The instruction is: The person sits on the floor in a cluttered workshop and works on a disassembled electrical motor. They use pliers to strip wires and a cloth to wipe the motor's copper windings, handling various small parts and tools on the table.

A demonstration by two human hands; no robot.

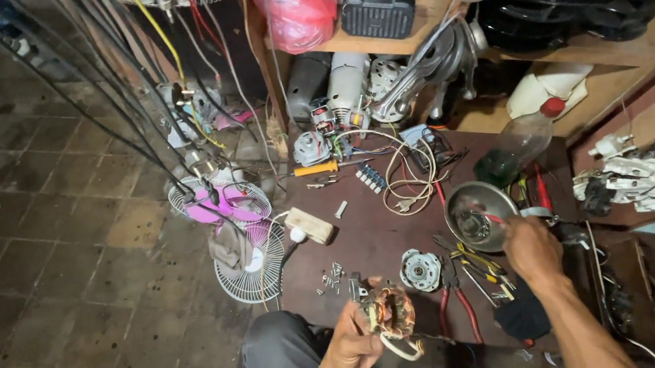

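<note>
On the tiled floor (68,260) left of the bench (373,236) stand 2 small fans, a pink one (220,203) and behind it toward the viewer a white grille (251,265). Near the bench's left edge lies a white socket block (309,225), and loose screws (331,277) are scattered by the near-left corner. An orange screwdriver (316,169) lies along the far edge, its shaft pointing right.

The left hand (354,343) is curled around a stator (390,314) with copper windings, held just above the bench's near edge, over the person's grey-clad knee (281,359). The stator's bore faces up toward the camera, slightly tilted left; its axis runs roughly toward the viewer. A white lead (404,353) loops down from it.

Just right of the stator, on the bench, sit a round motor cap (420,270) and red-handled pliers (455,300). A coil of pale cable (406,176) lies mid-bench.

The right hand (530,248) reaches into a metal bowl (476,213) near the right edge; its fingers are bunched at the rim, but whether they pinch anything I cannot tell. A clear bottle (524,137) with a red cap lies beyond it.
</note>
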